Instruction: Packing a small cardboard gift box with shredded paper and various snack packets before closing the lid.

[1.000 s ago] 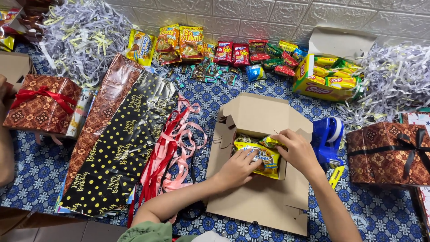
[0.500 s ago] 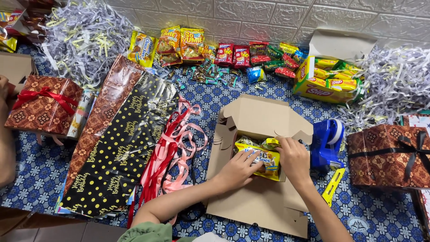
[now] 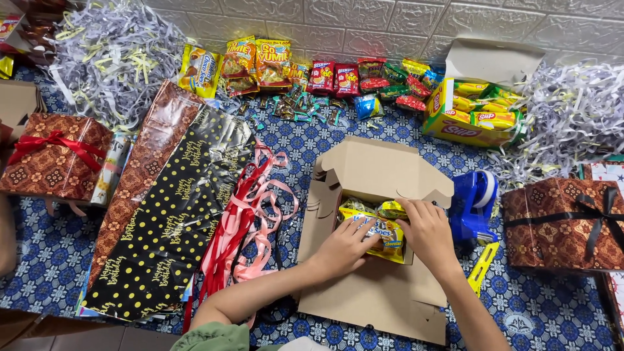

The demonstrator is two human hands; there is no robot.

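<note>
Left hand (image 3: 348,245) spread flat on a yellow snack packet (image 3: 380,233); right hand (image 3: 426,231) open too, fingers pressing the same packet. Packet inside an open cardboard box (image 3: 380,172). Blue tape dispenser (image 3: 473,203) just beside, red and pink ribbons (image 3: 250,214) left.

We see a pale embossed tile wall (image 3: 364,19) at the back & a blue patterned cloth (image 3: 39,247) covering the work surface, w/ even, bright light.

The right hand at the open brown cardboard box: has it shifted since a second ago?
Yes. The right hand has slid toward the person, off the brown cardboard box's far flap and down onto the yellow snack packet, measured against that box.
</note>
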